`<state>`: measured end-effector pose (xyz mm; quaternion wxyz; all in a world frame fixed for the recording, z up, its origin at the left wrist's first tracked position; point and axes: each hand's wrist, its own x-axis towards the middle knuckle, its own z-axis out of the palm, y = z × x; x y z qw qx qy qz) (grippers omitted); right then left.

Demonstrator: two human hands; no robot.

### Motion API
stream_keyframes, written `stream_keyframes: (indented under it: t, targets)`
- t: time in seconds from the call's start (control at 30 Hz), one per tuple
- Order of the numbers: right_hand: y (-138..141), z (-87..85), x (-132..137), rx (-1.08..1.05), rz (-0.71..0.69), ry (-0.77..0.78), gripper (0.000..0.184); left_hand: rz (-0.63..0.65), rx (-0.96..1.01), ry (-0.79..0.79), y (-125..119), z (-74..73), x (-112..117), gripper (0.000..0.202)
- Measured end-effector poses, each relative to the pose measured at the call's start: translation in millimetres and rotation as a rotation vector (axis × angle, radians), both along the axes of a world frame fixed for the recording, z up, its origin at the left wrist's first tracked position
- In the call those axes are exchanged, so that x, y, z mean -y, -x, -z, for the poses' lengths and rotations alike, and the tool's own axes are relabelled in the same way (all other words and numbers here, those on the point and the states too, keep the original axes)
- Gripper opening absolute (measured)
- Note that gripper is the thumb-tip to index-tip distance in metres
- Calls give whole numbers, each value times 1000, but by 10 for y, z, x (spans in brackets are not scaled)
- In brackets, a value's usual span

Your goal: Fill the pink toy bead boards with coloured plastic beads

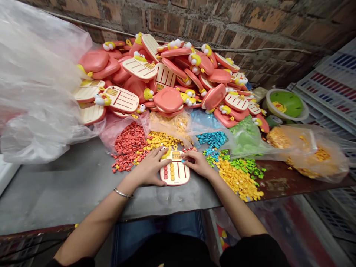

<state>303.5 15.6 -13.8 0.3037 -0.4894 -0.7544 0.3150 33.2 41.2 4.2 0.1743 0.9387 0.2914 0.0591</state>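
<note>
The left hand (150, 167) and right hand (198, 163) are both on a cream and pink toy calculator (175, 170) lying flat on the grey bench (61, 189), between the hands and touching both. Its long axis runs front to back, display end pointing away from the person, toward the heap. Left hand narrow, fingers curled over the calculator's far left corner. Right hand narrow too, fingertips closed in at the far right side around what looks like a small blue key (183, 161), partly hidden. Yellow keys already fill the calculator's middle column, with red ones in the column left of them.

Just past the left hand is a loose pile of red keys (128, 145), with yellow keys (161, 140) beyond the fingers. Past the right hand sit blue keys (211, 140), and to its right are green keys (241, 167) and yellow-orange keys (236, 180). A big heap of pink and cream toy parts (155, 74) lies further ahead against a brick wall (194, 22). Clear plastic sheeting (36, 81) is well left of the left hand. A silver bracelet (122, 193) circles the left wrist.
</note>
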Motion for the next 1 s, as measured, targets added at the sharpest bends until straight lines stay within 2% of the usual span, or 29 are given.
stream_keyframes:
  t: [0.17, 0.3, 0.43, 0.53, 0.73, 0.87, 1.0]
  targets:
    - [56, 100, 19, -146, 100, 54, 24, -6, -8, -17, -5, -11, 3, 83]
    - [145, 180, 33, -188, 194, 29, 21, -15, -13, -22, -4, -4, 4, 83]
    - [273, 186, 62, -36, 234, -95, 7, -19, -15, -24, -9, -8, 11, 83]
    - [350, 171, 79, 61, 229, -165, 10, -22, -19, -29, -16, -17, 15, 84]
    - [439, 199, 54, 125, 221, -188, 18, -18, -41, -64, -25, 4, 17, 84]
    - [452, 131, 47, 237, 132, -187, 23, -23, -35, -65, -22, 25, 2, 84]
    - [257, -89, 88, 172, -153, -105, 24, -22, -28, -45, -9, 32, -10, 82]
